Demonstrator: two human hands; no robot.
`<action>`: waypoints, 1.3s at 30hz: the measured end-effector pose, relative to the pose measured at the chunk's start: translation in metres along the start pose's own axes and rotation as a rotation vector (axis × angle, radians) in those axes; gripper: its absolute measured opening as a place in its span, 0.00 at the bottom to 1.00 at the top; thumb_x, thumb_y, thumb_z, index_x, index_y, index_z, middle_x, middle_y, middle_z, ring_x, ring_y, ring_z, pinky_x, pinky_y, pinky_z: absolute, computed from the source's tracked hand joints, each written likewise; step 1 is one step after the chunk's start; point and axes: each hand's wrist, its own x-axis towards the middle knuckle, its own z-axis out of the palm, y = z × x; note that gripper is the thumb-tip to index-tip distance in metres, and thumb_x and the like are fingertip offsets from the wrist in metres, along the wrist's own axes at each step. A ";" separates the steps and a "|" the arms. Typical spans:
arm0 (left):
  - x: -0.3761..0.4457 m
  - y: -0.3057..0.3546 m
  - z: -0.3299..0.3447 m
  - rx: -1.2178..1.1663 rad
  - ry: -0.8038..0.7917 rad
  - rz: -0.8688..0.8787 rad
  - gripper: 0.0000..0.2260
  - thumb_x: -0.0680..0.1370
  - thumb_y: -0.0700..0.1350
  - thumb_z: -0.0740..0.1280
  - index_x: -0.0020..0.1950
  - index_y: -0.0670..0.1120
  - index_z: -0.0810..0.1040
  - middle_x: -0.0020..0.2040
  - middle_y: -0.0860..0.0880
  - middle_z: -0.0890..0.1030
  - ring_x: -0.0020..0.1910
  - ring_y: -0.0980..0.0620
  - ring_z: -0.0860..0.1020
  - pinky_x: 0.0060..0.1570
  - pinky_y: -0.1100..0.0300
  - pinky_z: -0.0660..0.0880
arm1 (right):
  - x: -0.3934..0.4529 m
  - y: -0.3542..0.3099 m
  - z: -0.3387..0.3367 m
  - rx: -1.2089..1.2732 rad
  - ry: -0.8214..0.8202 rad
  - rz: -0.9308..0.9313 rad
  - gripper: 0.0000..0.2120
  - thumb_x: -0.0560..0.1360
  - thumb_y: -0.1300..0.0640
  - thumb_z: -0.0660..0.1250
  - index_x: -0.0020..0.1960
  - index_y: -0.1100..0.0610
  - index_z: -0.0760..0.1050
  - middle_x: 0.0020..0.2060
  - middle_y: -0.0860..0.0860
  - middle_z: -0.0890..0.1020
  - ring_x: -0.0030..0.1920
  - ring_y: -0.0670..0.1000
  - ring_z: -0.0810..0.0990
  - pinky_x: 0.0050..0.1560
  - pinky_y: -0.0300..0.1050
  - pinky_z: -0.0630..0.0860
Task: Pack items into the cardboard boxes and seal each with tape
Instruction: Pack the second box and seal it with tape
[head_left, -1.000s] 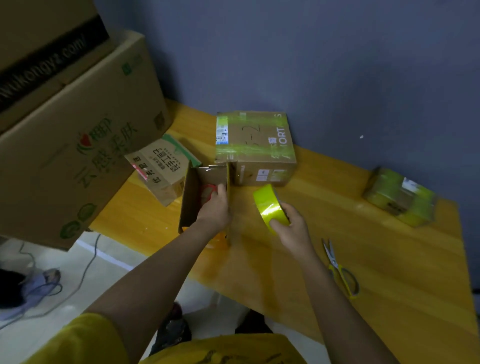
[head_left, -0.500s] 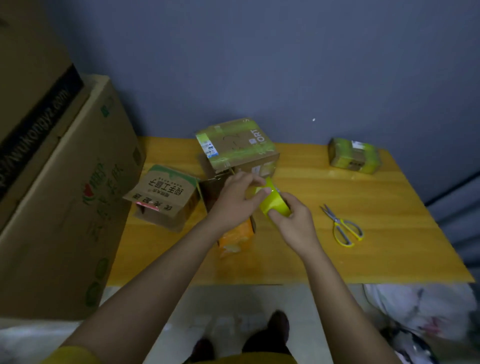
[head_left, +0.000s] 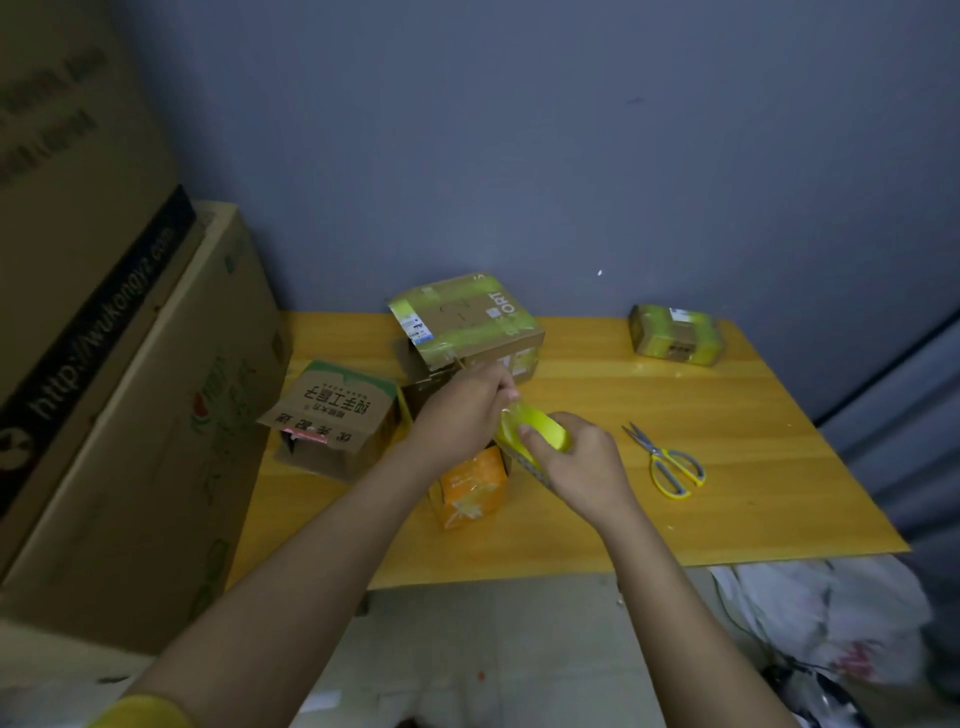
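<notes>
On the worktop (head_left: 727, 499) two taped boxes (head_left: 467, 322) are sitting at twelve and two o'clock; the open box (head_left: 470, 483) is awaiting sealing; right hand (head_left: 576, 462) is gripping the tape roll (head_left: 535, 431); left hand (head_left: 462, 410) fingers are pinching its end.

Open wooden table (head_left: 727, 509) is found at the front right, broken only by the yellow-handled scissors (head_left: 670, 462). The left edge is walled in by stacked large cartons (head_left: 130, 415). The back is blocked by a taped box (head_left: 467, 322), with a small taped parcel (head_left: 675, 335) in the far right corner.
</notes>
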 end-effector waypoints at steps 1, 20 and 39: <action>0.000 0.001 -0.002 0.010 -0.023 -0.018 0.06 0.82 0.44 0.59 0.47 0.46 0.71 0.45 0.49 0.74 0.45 0.49 0.73 0.44 0.52 0.70 | 0.000 -0.001 -0.002 -0.048 -0.011 -0.004 0.14 0.76 0.44 0.67 0.44 0.55 0.78 0.31 0.53 0.78 0.34 0.53 0.76 0.34 0.50 0.70; -0.021 0.007 0.021 -0.191 -0.357 -0.212 0.03 0.79 0.40 0.64 0.52 0.45 0.74 0.46 0.51 0.76 0.44 0.54 0.75 0.47 0.58 0.73 | -0.033 0.033 -0.016 -0.088 -0.138 0.101 0.28 0.68 0.35 0.71 0.30 0.57 0.65 0.22 0.48 0.65 0.26 0.48 0.65 0.28 0.45 0.59; -0.037 -0.049 0.041 -0.063 -0.301 -0.389 0.23 0.82 0.38 0.56 0.75 0.56 0.62 0.60 0.44 0.70 0.58 0.44 0.71 0.57 0.50 0.70 | -0.043 0.051 0.044 0.268 -0.233 0.351 0.11 0.76 0.48 0.68 0.44 0.56 0.78 0.38 0.50 0.79 0.42 0.51 0.78 0.36 0.41 0.68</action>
